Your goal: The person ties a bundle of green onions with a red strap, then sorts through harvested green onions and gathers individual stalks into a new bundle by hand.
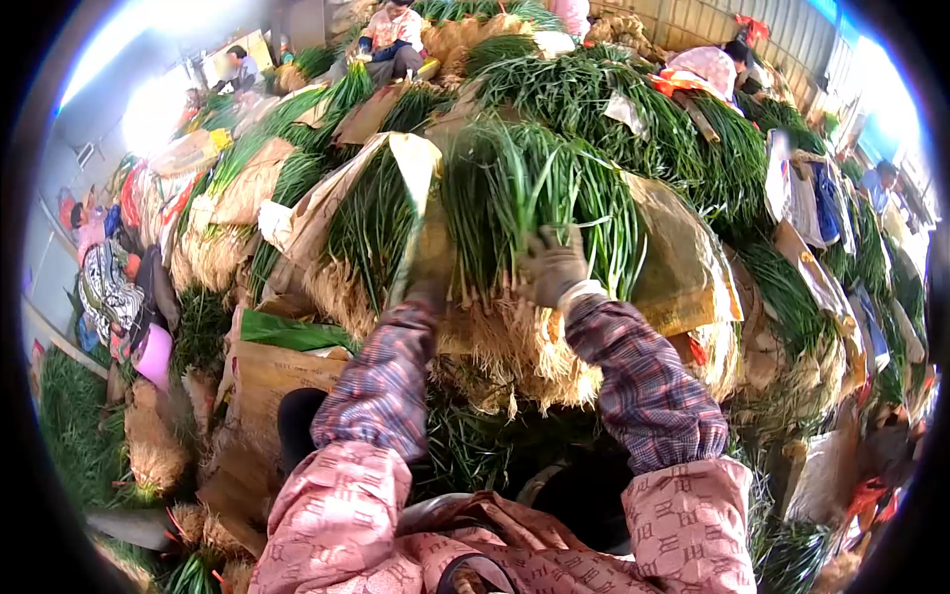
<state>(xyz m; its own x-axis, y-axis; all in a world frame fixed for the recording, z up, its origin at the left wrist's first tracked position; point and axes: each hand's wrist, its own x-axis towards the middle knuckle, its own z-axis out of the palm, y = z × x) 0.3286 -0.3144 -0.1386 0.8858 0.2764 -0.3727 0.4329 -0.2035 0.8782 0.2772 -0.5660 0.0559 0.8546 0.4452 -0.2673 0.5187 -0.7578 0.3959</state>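
A thick heap of green onions [594,213], leaves up and pale roots towards me, lies in front of my body. On its right part rests my right hand [556,267], in a greyish work glove, fingers apart against the stalks near the root end. My left hand [432,277] is smeared by motion at the left of the heap, beside an upright strip of wrapping [416,168]; its fingers cannot be made out. Stringy roots [534,351] hang below both hands.
Brown wrapping sheets [683,257] flank the heap. More green onion piles [614,89] rise behind. A person [396,40] sits at the back, another person [708,69] bends at the upper right. At left are a pink tub [153,356] and root bundles [153,445].
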